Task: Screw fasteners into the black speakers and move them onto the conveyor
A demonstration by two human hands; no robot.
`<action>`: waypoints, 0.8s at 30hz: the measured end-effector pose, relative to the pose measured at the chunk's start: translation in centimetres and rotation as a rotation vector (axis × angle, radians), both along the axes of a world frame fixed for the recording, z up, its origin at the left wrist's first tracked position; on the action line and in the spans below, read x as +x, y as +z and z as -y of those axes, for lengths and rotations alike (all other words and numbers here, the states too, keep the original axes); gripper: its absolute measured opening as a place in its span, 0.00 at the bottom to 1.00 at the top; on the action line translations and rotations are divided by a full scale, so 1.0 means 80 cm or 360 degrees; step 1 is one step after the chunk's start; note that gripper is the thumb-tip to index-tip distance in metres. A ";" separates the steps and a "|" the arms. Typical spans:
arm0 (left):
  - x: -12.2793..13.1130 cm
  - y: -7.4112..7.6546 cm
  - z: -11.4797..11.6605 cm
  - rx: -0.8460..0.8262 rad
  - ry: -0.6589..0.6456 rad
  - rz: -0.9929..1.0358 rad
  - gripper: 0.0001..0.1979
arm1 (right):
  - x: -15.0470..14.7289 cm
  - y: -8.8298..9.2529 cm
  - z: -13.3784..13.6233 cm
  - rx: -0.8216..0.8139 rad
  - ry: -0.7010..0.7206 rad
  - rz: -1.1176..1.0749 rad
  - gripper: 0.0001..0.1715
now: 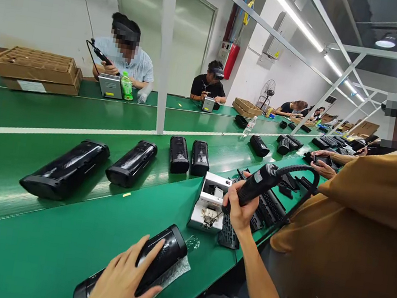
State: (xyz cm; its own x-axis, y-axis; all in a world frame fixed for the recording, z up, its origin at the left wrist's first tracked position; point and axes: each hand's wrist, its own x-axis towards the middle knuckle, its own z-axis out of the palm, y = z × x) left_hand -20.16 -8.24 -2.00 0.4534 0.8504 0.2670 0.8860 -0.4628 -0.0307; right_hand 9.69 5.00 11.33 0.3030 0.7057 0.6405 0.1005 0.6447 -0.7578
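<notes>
My left hand [127, 275] lies with spread fingers on top of a glossy black casing [164, 253] near the front edge of the green table. Bubble wrap [176, 271] sticks out beneath the casing's right side. In my right hand [240, 207] is a black electric screwdriver [258, 184], its cable curving off to the right. That hand is over the right side of a white screw feeder box [209, 198]. The screwdriver's lower tip is hidden behind the hand and box.
Several black casings [131, 163] stand on the green conveyor [33, 159] beyond. Black perforated panels [267, 209] lie right of the feeder. A person in a brown top [367, 219] sits close on the right. Other people work across the line; a white post [164, 54] rises ahead.
</notes>
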 end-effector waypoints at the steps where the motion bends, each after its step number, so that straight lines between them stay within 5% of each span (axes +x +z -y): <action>1: 0.009 0.003 -0.007 -0.0114 0.0027 -0.0047 0.40 | -0.005 -0.002 -0.005 -0.0012 -0.0002 0.0010 0.26; 8: -0.001 0.025 -0.019 -0.0558 -0.0113 -0.0025 0.43 | -0.027 -0.023 -0.018 -0.0198 0.0008 0.0014 0.21; 12: 0.000 0.017 -0.010 -0.0483 -0.0138 0.0099 0.43 | -0.026 -0.020 0.028 -0.0300 0.0124 -0.0033 0.24; 18: 0.003 0.014 -0.005 -0.0475 -0.0191 0.0163 0.44 | -0.040 0.030 0.125 -0.0079 0.0419 -0.0218 0.19; 24: 0.006 0.024 -0.005 -0.0486 -0.0197 0.0170 0.43 | -0.063 0.033 0.144 0.0036 0.0550 -0.0033 0.20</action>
State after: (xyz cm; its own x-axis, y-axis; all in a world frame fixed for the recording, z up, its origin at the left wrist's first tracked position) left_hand -19.70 -7.87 -0.06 0.5412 0.8387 0.0602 0.8133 -0.5403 0.2160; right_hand 4.66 -6.49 13.99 0.0616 0.7547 0.6532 -0.1423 0.6544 -0.7427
